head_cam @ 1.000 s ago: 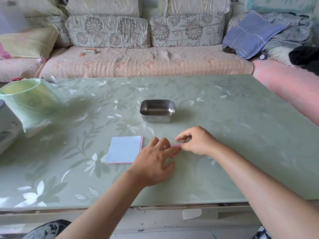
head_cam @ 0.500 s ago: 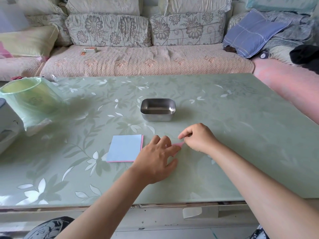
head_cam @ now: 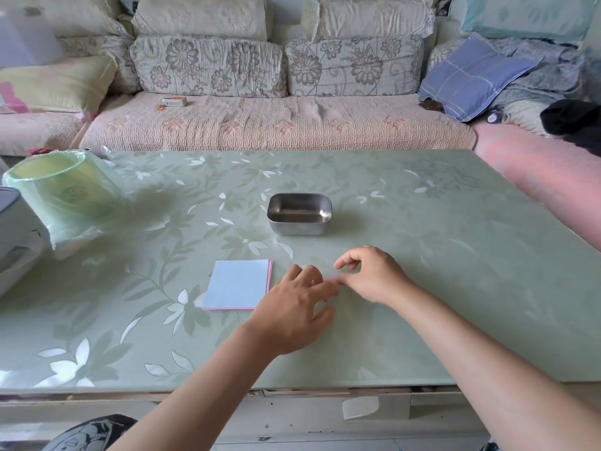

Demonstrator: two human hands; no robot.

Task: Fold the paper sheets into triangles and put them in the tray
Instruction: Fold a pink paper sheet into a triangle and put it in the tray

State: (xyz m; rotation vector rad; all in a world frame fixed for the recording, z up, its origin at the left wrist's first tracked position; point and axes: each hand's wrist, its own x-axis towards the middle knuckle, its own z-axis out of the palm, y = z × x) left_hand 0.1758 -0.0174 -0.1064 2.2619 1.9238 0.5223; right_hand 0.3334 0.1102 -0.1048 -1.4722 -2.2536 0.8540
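The left hand (head_cam: 294,307) lies flat with fingers spread, pressing down on a pink sheet (head_cam: 331,280) of which only a sliver shows between the two hands. The right hand (head_cam: 374,275) meets it there. Its forefinger, down at the paper half a second ago, has lifted into an arch, while the other fingers stay curled at the sheet's edge. Whether they pinch or merely press, I cannot tell. I'd judge a crease is being run down, so this fold is nearly set. Just left of the hands the stack (head_cam: 239,283) of square sheets, pale blue on top, waits on the desk (head_cam: 422,255). Beyond, the steel tray (head_cam: 299,213) holds nothing.
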